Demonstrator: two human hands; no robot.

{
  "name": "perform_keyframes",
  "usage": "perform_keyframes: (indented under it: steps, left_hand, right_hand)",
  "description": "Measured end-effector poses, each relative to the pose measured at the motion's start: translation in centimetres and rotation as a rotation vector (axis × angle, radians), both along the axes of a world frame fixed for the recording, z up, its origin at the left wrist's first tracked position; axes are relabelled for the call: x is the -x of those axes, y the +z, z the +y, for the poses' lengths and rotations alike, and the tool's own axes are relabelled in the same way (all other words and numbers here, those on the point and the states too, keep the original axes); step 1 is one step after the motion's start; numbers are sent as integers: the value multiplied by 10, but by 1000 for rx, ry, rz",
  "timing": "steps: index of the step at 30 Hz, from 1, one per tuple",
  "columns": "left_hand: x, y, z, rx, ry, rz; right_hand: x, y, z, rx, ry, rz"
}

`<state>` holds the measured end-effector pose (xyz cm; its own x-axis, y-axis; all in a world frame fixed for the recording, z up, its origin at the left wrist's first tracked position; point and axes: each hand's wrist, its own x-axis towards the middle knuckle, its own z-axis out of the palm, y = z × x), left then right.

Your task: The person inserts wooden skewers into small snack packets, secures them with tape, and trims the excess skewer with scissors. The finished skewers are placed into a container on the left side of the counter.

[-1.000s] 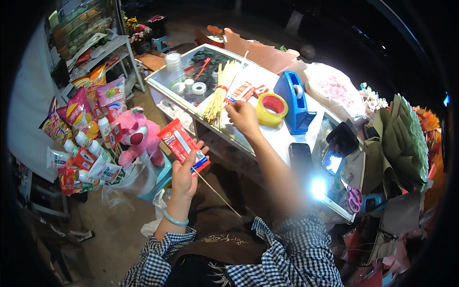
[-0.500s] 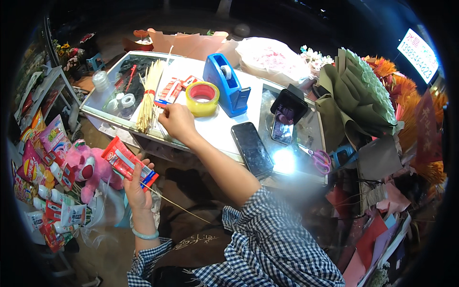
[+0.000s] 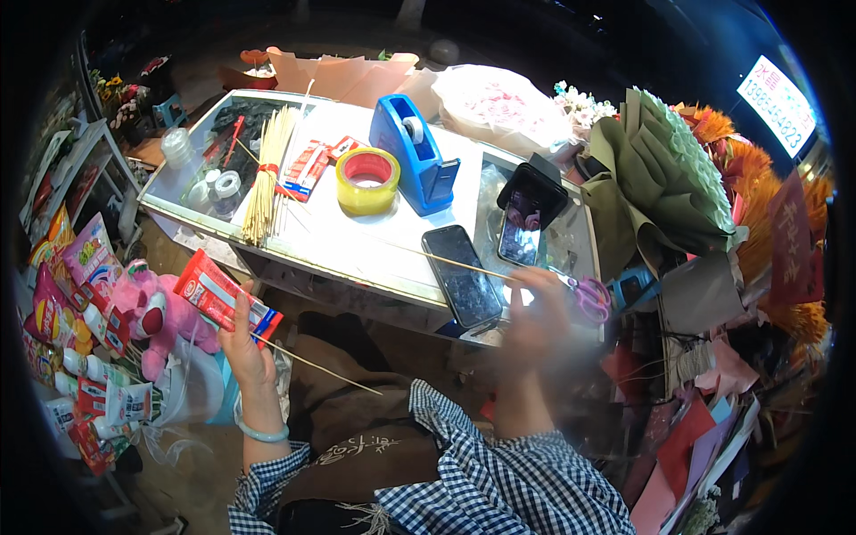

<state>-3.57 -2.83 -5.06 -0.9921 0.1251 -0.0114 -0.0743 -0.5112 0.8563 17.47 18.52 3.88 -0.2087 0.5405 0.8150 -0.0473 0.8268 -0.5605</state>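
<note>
My left hand is closed round a red snack packet with a blue and white end. A thin wooden stick slants down from the packet toward my lap. Over the right front of the table, my right hand is smeared by motion. It pinches one end of a second wooden stick, which points left across a black phone. On the table, a bundle of similar sticks tied with a red band lies beside more red packets.
A yellow tape roll and a blue tape dispenser stand mid-table. At the right are a second phone on a stand and purple-handled scissors. Bouquets crowd the right; a pink plush toy and snacks are at left.
My right hand has moved from the stick bundle to the right and nearer, carrying a stick. My left hand still holds the packet, shifted slightly in the view.
</note>
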Motion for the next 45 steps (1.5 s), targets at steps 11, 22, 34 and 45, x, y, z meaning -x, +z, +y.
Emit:
perform_keyframes:
  steps: [11, 22, 34, 45]
  left_hand:
    - [-17, 8, 24, -138, -131, -63]
    - [-29, 26, 36, -113, -128, 23]
    - [-41, 30, 38, -96, -171, 18]
    - [-57, 25, 45, -47, -287, 49]
  right_hand:
    - [-64, 28, 12, 632, 607, 587]
    - [-1, -10, -49, 252, 547, -259]
    - [34, -40, -72, -73, 565, -696]
    - [41, -39, -82, 120, 576, -660]
